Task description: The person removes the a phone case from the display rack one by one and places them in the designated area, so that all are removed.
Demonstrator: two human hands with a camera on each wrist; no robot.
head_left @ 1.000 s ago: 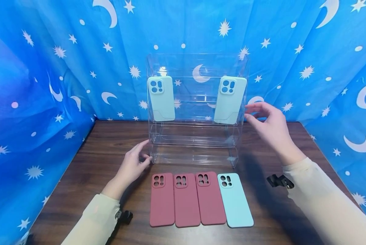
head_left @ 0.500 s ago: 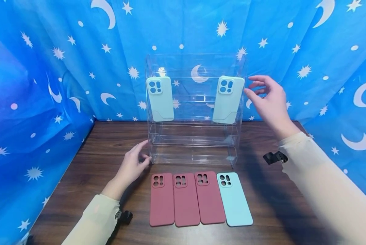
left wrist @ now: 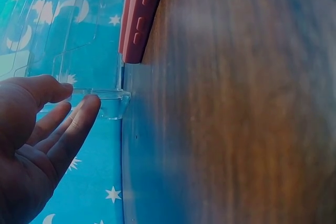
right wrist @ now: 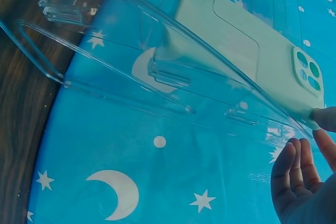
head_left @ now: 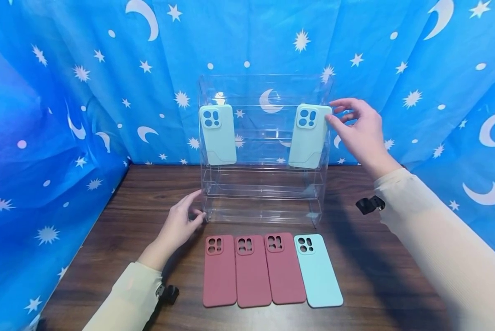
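clear rack (head_left: 264,184) at frame centre holds two mint cases; right hand (head_left: 361,131), fingers loosely spread, has moved in to touch the right one (head_left: 309,135); left hand (head_left: 177,225) rests open at its base.

- The head view looks forward and down from above the near edge of the desk (head_left: 106,220), taking in the whole clear rack (head_left: 264,184) and both arms.
- The left wrist view sits very close at desk level, facing the rack's lower left corner (left wrist: 113,103).
- The right wrist view looks up from close beneath the rack's right side at the mint case (right wrist: 247,51), which the head view also shows (head_left: 308,136).
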